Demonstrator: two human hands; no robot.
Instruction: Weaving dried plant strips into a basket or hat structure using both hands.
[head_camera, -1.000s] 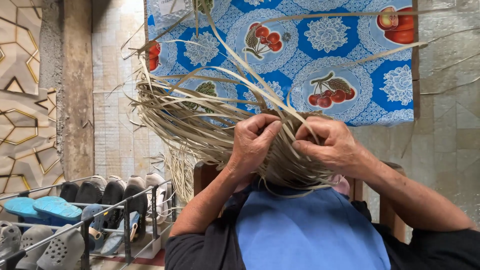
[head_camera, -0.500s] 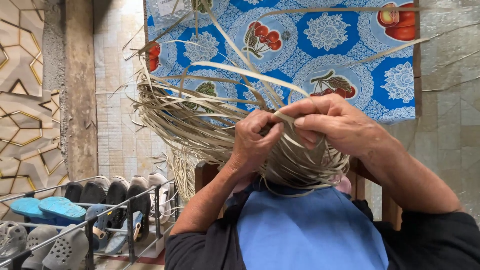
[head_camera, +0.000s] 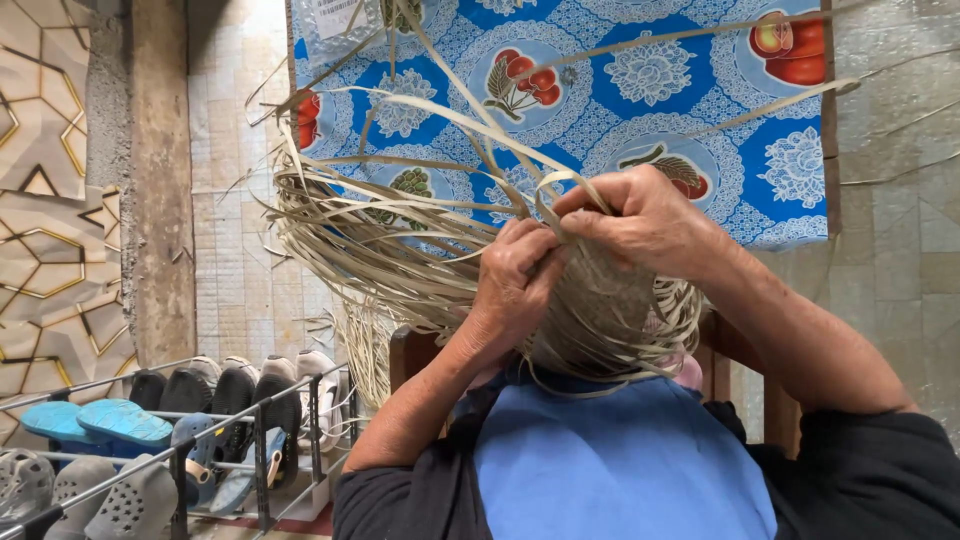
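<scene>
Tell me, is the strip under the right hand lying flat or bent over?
Bent over: the pale strip loops at the right hand, beside the left hand.

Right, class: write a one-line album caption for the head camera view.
Both hands, left and right, pinch pale straw strips over a half-woven bundle.

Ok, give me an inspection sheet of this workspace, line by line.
Surface: blue tablecloth with fruit print.
Job's things: half-woven piece in the lap, its loose pale strips fanning out to the left.
Clutter: shoe rack with shoes, lower left.
Grips: left hand and right hand both pinch strips at the weave's top.
Cables: nothing seen.
Surroundings: tiled floor, patterned wall panel, wooden chair.
</scene>
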